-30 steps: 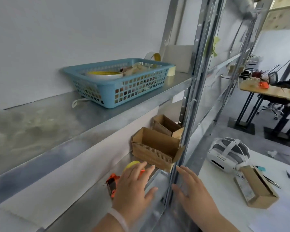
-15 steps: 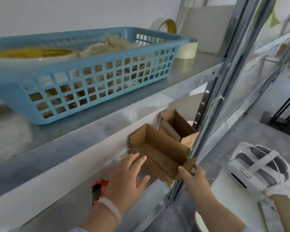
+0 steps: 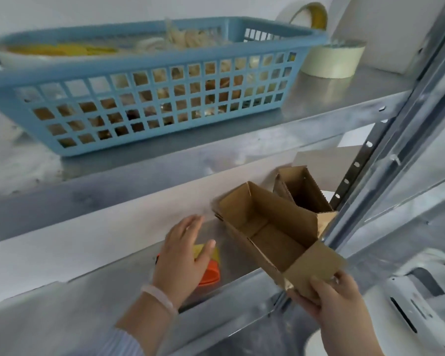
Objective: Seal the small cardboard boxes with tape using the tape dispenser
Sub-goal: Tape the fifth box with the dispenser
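Right hand pinches near flap of open cardboard box, box tilted over front edge of lower shelf. Left hand flat, fingers straight, holding nothing, over orange tape dispenser with yellow roll, on the same shelf left of the box. Second open box just behind. Upper shelf: blue basket, tape roll. White headset lower right. Any print too blurred to read.
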The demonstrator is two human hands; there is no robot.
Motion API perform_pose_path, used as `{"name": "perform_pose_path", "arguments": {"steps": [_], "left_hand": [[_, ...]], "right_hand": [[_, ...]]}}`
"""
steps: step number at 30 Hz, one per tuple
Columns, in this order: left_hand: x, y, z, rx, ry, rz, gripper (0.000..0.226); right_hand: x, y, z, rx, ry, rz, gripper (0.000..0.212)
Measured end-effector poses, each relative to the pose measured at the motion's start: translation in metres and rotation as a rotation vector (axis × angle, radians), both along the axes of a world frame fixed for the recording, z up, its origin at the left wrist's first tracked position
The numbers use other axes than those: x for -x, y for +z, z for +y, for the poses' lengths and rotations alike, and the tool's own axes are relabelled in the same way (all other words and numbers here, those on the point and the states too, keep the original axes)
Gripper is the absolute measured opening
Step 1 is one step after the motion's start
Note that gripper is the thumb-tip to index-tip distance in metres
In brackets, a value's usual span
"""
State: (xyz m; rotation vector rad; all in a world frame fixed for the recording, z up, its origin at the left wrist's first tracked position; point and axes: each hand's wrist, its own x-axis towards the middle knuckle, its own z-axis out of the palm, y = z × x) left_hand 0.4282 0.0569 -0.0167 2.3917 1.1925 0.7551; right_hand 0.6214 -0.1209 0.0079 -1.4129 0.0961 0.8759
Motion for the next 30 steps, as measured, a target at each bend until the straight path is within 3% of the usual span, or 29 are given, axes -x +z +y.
{"name": "perform_pose_path", "arguments": {"steps": [6,11,15,18,22,30], "left_hand": [[0.034,0.011,-0.003,0.096,0.077,-0.166,0.063],[0.081,0.030,-0.011,0.284,0.154,-0.597,0.059],[0.127,0.044,-0.023,0.321,0.251,-0.791,0.062],[0.159,0.042,-0.033,0.265,0.315,-0.781,0.051],[0.199,0.026,-0.044,0.222,0.423,-0.778,0.027],[0.272,-0.011,-0.072,0.239,0.610,-0.637,0.034]], "right_hand": [[0.021,0.031,-0.019,-0.092,0.006,-0.042,0.037],[0.046,0.054,-0.006,-0.137,0.177,-0.027,0.039],[0.069,0.064,0.013,-0.117,0.351,-0.023,0.034],[0.087,0.066,0.025,-0.114,0.490,0.007,0.020],[0.114,0.055,0.049,-0.081,0.724,-0.025,0.025],[0.198,0.017,0.094,-0.016,0.980,-0.355,0.027]]}}
